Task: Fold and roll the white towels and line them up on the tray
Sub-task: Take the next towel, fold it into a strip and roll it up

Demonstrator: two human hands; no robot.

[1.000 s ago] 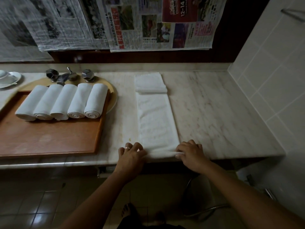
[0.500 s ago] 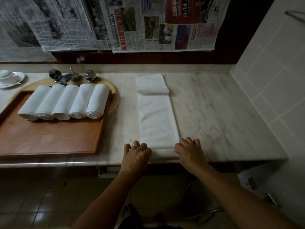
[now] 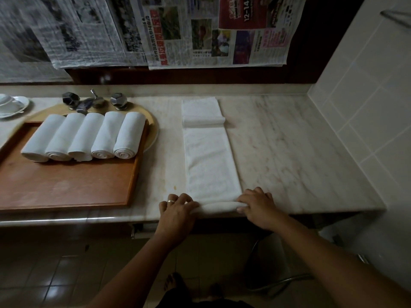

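A long folded white towel [image 3: 211,161] lies lengthwise on the marble counter [image 3: 289,156], its near end turned into a small roll [image 3: 219,206] at the counter's front edge. My left hand [image 3: 178,210] grips the roll's left end and my right hand [image 3: 258,205] grips its right end, fingers curled over it. A folded white towel stack [image 3: 201,111] lies just beyond the long towel's far end. Several rolled white towels [image 3: 86,136] lie side by side at the back of the wooden tray [image 3: 66,187] on the left.
Chrome tap handles and a spout [image 3: 93,101] stand behind the tray, over a round beige basin [image 3: 153,130]. A white cup and saucer [image 3: 11,104] sits at the far left. A tiled wall [image 3: 367,96] bounds the counter on the right. Newspapers [image 3: 178,30] hang above.
The towel's near end has been turned over into a thicker roll between my hands. Both hands moved slightly forward along the counter edge with it.
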